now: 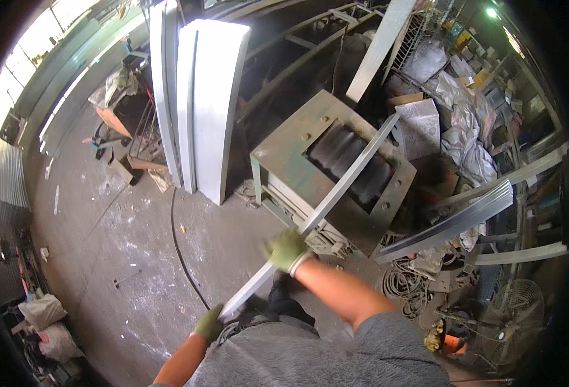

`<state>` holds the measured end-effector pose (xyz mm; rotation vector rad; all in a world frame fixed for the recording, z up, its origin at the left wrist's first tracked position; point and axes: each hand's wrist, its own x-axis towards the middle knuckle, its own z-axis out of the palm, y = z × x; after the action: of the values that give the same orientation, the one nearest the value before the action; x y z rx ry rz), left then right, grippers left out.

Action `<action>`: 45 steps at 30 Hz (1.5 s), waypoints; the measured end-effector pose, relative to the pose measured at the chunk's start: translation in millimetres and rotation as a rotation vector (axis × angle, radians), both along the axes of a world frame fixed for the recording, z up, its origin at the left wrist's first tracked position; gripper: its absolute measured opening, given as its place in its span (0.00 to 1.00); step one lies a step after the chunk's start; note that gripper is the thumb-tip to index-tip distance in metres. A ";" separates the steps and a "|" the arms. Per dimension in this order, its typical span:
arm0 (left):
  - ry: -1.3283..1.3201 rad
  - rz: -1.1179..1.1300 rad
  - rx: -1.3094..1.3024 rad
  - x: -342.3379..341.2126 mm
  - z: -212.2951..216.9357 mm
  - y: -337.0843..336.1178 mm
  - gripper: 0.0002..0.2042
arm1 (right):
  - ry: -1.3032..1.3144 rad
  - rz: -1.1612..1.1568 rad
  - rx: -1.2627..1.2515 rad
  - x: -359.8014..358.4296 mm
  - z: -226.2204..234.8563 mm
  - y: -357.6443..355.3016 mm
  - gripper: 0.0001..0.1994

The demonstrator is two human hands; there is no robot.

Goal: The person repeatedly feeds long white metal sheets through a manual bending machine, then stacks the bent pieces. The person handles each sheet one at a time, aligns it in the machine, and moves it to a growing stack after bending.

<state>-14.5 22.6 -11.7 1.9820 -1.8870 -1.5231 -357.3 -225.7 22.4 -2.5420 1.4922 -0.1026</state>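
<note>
A long, pale metal bar (336,195) slants from close to my body up and to the right. Its far part lies across a green-grey metal machine (283,146), over dark roller-like surfaces (345,161) in the machine's top opening. In a green work glove, my left hand (208,324) grips the near end of the bar beside my waist. My right hand (286,250), gloved too and slightly blurred, is closed around the bar farther along, just short of the machine. The fingers' undersides are hidden.
Tall metal panels (213,109) stand left of the machine. A black cable (182,251) crosses the floor. To the right are stacked metal strips (452,222), coiled cable (403,287), a caged fan (511,316) and piled sacks (461,145). A board (381,48) leans behind the machine.
</note>
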 end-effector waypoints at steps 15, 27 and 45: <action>0.412 0.237 0.259 -55.5 41.4 -106.2 0.24 | -0.302 -0.151 -0.347 -81.2 7.6 -103.6 0.23; 0.013 0.080 -0.043 -93.9 38.3 -125.8 0.31 | -0.109 -0.151 -0.389 -96.9 2.3 -120.2 0.25; -0.045 0.247 -0.066 98.2 -46.0 75.2 0.31 | -0.076 -0.119 -0.221 98.8 -43.9 64.4 0.26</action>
<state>83.7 97.8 -57.8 2.1419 -1.6092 -1.3449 -258.5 -161.3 -21.5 -2.5786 1.6863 -0.3976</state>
